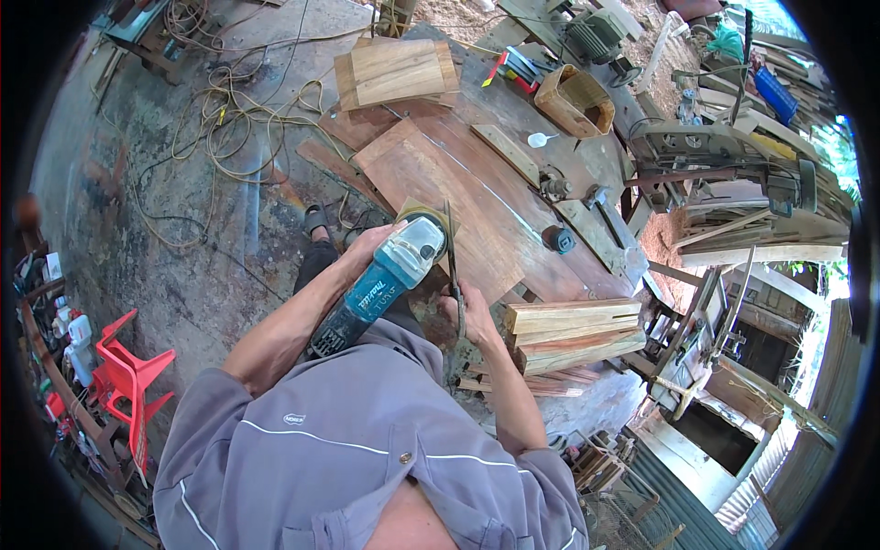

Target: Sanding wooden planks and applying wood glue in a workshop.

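Note:
My left hand (365, 251) grips a teal and black angle grinder (380, 280), held against my front with its metal head pointing away from me. A tan sheet, apparently sandpaper, (418, 209) sticks out around the far side of the head. Closed round the handles of dark scissors (453, 266) is my right hand (473, 314), just right of the grinder. The blades point away from me and reach the sheet's right edge. Beyond both hands, a wide brown wooden panel (440, 174) lies on the work surface. The grinder's head hides how the sheet is fixed.
Stacked boards (399, 73) lie at the far end, near a cut-open container (575, 103). Wood blocks (575, 330) are piled at my right. Loose cable (220, 119) sprawls over the left floor. A red plastic chair (131, 380) stands at left, machinery (724, 151) at right.

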Available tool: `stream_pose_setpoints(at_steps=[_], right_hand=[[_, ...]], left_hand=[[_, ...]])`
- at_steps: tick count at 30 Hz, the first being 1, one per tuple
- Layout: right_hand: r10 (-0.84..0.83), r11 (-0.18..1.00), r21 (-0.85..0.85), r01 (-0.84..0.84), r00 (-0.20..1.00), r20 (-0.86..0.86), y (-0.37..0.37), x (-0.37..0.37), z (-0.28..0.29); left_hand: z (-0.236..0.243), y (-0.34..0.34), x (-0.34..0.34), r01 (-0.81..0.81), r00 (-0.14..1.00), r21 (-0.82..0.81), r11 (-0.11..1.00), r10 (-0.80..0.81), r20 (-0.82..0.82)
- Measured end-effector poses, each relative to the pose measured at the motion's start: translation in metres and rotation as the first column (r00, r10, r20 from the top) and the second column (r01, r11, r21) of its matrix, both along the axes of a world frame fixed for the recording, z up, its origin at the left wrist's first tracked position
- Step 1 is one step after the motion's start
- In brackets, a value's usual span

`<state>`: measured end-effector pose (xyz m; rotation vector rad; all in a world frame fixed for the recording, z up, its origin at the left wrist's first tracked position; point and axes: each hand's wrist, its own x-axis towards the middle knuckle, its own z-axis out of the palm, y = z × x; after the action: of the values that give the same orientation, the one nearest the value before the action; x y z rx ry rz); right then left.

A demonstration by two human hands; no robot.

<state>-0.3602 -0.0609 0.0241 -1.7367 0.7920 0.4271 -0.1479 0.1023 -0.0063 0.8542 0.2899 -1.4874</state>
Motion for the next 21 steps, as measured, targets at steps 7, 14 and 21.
stream_pose_setpoints(at_steps=[7, 14, 21], right_hand=[[-0.130, 0.980, 0.144, 0.140, 0.988, -0.078, -0.001, 0.010, 0.009], [0.012, 1.000, 0.006, -0.012, 0.998, 0.056, -0.002, 0.001, 0.006], [-0.159, 0.966, 0.207, 0.153, 0.987, 0.010, -0.002, 0.011, 0.001]], left_hand=[[0.007, -0.002, -0.002, -0.003, 0.999, 0.016, 1.000, 0.004, -0.054], [0.005, -0.002, -0.004, -0.062, 0.996, -0.071, 0.995, 0.058, -0.060], [-0.001, -0.002, -0.004, -0.047, 0.999, -0.027, 0.999, 0.046, -0.024]])
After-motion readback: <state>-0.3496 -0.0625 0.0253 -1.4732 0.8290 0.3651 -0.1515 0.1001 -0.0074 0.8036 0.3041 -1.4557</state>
